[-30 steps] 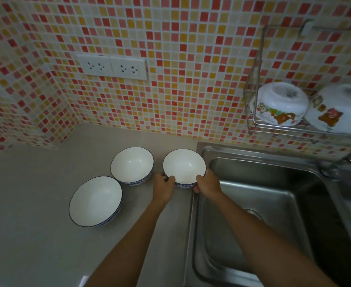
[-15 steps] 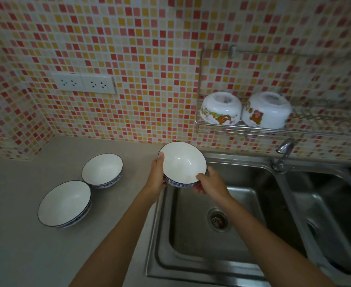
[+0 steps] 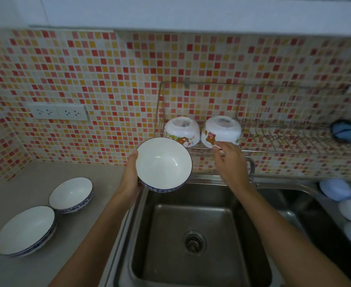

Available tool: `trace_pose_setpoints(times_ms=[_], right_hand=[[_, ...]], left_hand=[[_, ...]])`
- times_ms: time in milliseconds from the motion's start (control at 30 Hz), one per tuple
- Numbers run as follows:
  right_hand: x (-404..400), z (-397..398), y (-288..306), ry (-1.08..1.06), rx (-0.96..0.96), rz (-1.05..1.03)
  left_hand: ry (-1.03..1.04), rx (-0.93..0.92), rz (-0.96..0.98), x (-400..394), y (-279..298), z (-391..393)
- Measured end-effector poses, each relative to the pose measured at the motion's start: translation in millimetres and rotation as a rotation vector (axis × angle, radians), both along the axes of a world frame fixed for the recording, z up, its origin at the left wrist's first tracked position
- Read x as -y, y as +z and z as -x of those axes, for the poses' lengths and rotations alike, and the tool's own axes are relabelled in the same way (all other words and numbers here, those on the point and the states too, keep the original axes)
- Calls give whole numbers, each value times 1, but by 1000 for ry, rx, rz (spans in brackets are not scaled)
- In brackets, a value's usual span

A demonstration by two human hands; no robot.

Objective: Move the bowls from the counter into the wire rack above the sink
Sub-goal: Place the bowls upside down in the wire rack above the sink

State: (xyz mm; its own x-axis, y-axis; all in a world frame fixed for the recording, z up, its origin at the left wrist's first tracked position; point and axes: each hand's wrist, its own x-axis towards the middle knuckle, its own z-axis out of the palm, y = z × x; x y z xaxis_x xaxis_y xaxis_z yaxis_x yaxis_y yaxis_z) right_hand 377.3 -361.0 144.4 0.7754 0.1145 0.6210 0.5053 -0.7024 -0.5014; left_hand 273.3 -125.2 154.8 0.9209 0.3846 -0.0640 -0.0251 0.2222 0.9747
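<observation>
Backdrop: glossy red-and-yellow mosaic tile wall [image 3: 108,79].
Left hand [image 3: 130,179]: gripping round white glazed blue-rimmed bowl [image 3: 163,164].
Right hand [image 3: 231,162]: loosely open, empty, touching chrome wire rack [image 3: 273,151].

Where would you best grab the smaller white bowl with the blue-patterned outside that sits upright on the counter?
Probably by the rim of the smaller white bowl, from above on its right side: thumb inside, fingers on the patterned wall. It sits upright and open, and the larger white bowl crowds its front-left.
</observation>
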Motion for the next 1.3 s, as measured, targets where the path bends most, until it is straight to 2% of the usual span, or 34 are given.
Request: trace_pose_setpoints(times_ms=[133,200,400,567,700,800,867,1000,1300], right_hand=[[15,-27,-20,27,173,228],[21,-36,-31,31,261,276],[19,-47,-47,8,435,246],[17,-53,-57,-25,535,262],[14,-57,-60,-40,543,225],[13,-57,-62,-35,566,199],[12,-59,-64,-36,580,200],[13,-60,-66,-53,598,231],[12,-55,-62,-67,607,223]], left_hand=[[40,36,-76,20,22,-14],[44,39,-138,27,38,-22],[119,101,-347,33,82,-67],[261,240,-556,41,108,-100],[182,328,-717,50,113,-122],[112,422,-950,57,106,-133],[95,464,-1176,59,95,-142],[141,377,-1590,61,75,-157],[162,376,-1938,51,44,-168]])
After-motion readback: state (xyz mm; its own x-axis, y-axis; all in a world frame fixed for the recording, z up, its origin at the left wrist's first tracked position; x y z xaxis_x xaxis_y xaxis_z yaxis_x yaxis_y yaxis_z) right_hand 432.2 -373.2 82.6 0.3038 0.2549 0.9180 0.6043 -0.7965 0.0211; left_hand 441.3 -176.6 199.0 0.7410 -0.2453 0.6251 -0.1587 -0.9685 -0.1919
